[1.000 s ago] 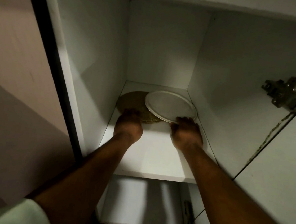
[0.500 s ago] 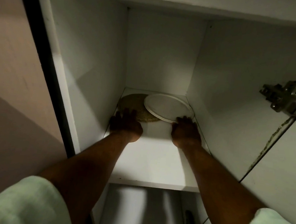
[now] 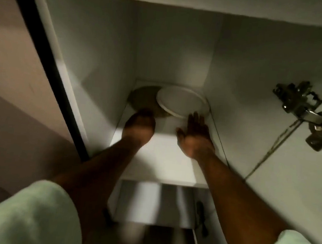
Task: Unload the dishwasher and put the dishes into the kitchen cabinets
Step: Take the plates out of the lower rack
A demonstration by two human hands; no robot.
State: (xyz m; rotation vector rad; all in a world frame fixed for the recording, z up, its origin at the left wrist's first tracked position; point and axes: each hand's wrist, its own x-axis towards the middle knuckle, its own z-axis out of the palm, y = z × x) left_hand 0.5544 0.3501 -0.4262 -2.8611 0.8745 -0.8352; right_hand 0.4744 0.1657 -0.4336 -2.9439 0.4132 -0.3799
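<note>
A white plate point(image 3: 181, 101) lies at the back right of the cabinet shelf point(image 3: 165, 151), partly overlapping a round brownish mat or plate point(image 3: 144, 98) at the back left. My right hand point(image 3: 196, 135) is open, palm up, with its fingertips just in front of the white plate's near rim. My left hand point(image 3: 139, 125) rests knuckles-up at the near edge of the brown round thing; its fingers are blurred and curled under, so its grip is unclear.
The white cabinet's side walls close in left and right. A metal door hinge point(image 3: 302, 112) sticks out on the open door at the right. A lower shelf point(image 3: 154, 203) shows below. A black cabinet edge point(image 3: 49, 67) runs down the left.
Both plates sit further back on the shelf. My right hand has let go of the white plate and turned palm up. My head has drawn back and down.
</note>
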